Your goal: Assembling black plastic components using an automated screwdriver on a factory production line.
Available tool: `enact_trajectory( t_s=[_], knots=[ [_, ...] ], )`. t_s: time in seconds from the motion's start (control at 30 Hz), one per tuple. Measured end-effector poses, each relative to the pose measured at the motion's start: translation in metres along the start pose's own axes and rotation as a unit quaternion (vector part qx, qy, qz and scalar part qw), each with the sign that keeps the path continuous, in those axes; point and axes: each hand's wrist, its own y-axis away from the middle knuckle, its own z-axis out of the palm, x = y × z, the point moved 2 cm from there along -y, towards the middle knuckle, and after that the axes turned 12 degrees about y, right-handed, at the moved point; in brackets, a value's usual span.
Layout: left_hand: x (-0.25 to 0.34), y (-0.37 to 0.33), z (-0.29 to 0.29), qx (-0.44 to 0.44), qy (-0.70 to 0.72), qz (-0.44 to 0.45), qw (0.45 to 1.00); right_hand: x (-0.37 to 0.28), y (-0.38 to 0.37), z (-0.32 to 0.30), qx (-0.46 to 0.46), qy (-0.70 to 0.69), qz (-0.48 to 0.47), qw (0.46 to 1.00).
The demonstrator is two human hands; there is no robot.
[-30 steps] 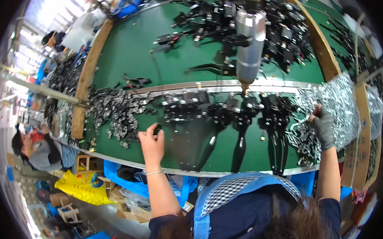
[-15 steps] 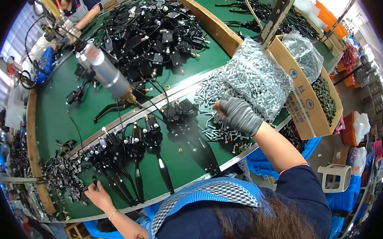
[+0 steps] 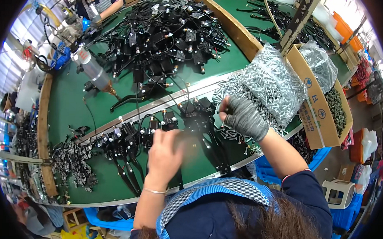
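Note:
My left hand (image 3: 164, 159), bare with a bracelet at the wrist, is over the row of black brake lever assemblies (image 3: 126, 136) along the table's near side. Motion smears its fingers, so what they hold cannot be made out. My right hand (image 3: 247, 120), in a grey fingerless glove, hovers at the edge of a heap of silver screws (image 3: 229, 89). Its bare fingertips are curled together, and anything between them is hidden. To its left lie more black brake levers (image 3: 206, 128). Small black clamp-like parts (image 3: 72, 163) are piled at the table's left end.
A silver power screwdriver (image 3: 93, 70) hangs over the green table, tip down. Beyond the metal strip rises a large heap of black lever assemblies (image 3: 169, 37). A clear bag of screws (image 3: 276, 82) and a cardboard box (image 3: 314, 103) stand right. Another person (image 3: 104, 2) works at the far left.
My left hand has left the small black parts and swung right to the lever row. My right hand stays beside the screws. The hanging screwdriver sits farther left in the view, which has shifted.

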Motion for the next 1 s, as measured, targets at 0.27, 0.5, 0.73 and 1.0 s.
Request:
enact_trajectory(
  t_s=[0.27,0.5,0.73,1.0],
  knots=[
    [0.018,-0.016,0.033,-0.017,-0.005,0.079,0.997,-0.031,0.02,0.019,-0.078,-0.184,0.101,0.975],
    [0.008,-0.009,0.042,0.014,-0.028,0.066,0.997,-0.015,0.014,0.037,-0.085,-0.27,0.147,0.948],
    [0.006,-0.012,0.045,-0.002,-0.052,0.069,0.996,-0.031,0.011,0.027,0.068,0.002,0.004,0.998],
    [-0.002,-0.014,0.05,-0.025,-0.036,0.067,0.997,-0.047,0.015,0.027,-0.14,-0.212,0.025,0.967]
  ],
)
